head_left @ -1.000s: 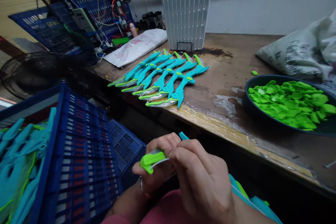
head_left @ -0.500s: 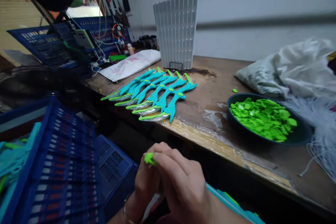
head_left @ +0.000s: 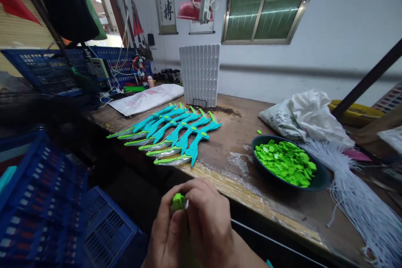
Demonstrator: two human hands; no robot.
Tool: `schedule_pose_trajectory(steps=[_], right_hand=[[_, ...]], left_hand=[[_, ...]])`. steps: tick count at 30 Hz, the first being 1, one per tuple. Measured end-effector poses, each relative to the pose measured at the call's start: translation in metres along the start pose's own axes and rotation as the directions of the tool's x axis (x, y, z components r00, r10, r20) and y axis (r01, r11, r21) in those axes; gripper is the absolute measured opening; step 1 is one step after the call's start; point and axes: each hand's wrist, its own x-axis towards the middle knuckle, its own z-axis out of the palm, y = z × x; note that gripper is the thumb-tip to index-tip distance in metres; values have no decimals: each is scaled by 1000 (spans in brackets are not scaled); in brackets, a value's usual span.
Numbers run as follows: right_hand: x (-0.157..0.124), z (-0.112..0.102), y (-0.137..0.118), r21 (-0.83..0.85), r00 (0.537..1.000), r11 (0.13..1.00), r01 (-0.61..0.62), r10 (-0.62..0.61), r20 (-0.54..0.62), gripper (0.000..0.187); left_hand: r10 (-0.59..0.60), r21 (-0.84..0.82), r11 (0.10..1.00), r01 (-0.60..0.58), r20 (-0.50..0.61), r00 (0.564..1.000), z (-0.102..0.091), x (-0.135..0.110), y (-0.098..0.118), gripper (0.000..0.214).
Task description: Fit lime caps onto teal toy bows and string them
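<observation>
My left hand (head_left: pixel 165 230) and my right hand (head_left: pixel 209 213) are close together at the bottom centre, in front of the table edge. Both are closed around the bright green tip of a toy bow (head_left: pixel 179 202), which pokes up between the fingers. A taut white string (head_left: pixel 264 235) runs from behind my right hand toward the lower right. Most of this bow is hidden by my hands and forearm. On the table (head_left: pixel 241 109) beyond, several turquoise and green toy bows (head_left: pixel 196 144) lie overlapped in a row, strung with white string.
A dark bowl (head_left: pixel 323 181) of green plastic pieces (head_left: pixel 285 163) stands at the right, beside a bundle of white strings (head_left: pixel 354 192) and a white sack (head_left: pixel 282 113). A ribbed white panel (head_left: pixel 201 75) stands at the back. Blue crates (head_left: pixel 106 222) are at lower left.
The view has tilted up and swung right, bringing in the red lamp and more of the window. My hands stay together on the green tip; my left thumb now presses beneath it.
</observation>
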Motion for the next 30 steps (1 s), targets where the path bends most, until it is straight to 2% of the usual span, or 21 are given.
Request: schedule_pose_trajectory(steps=[2,3,5,8,10,12,15,17,20,26,30], right_hand=[[7,-11,-3,144,987,982,-125,138,-85,16],[10,-18,-4,189,973,967,-171,196,-121,17],[16,-30,-1,232,942,937,-259,299,-153,17],[14,-34,11,236,905,887,-396,421,-63,15],[4,-30,19,179,908,895,-409,418,-14,15],[-7,-25,23,62,939,937,-343,344,-9,16],[-19,-25,22,-105,979,976,-191,197,46,17],[-22,-28,19,-136,979,982,-129,148,141,15],[-23,-30,19,-97,947,975,-202,219,235,14],[-27,-27,26,33,893,902,-430,420,163,13],[-29,-23,28,59,873,881,-470,453,182,8]], left_hand=[[-120,-83,990,112,-88,989,7,0,6,46],[-165,-137,979,152,-89,982,9,1,8,47],[-196,-198,962,189,-13,981,9,7,8,43],[-144,-230,958,172,135,980,5,18,4,29],[-81,-272,951,145,233,969,4,25,0,22],[-40,-305,944,128,280,959,4,28,-5,25],[-42,-307,944,122,254,966,7,29,-13,24],[-53,-310,943,120,218,975,10,28,-17,17],[-48,-302,947,105,191,980,11,27,-18,13],[-62,-298,947,117,185,981,11,28,-21,17],[-78,-236,966,106,124,989,11,28,-24,20]])
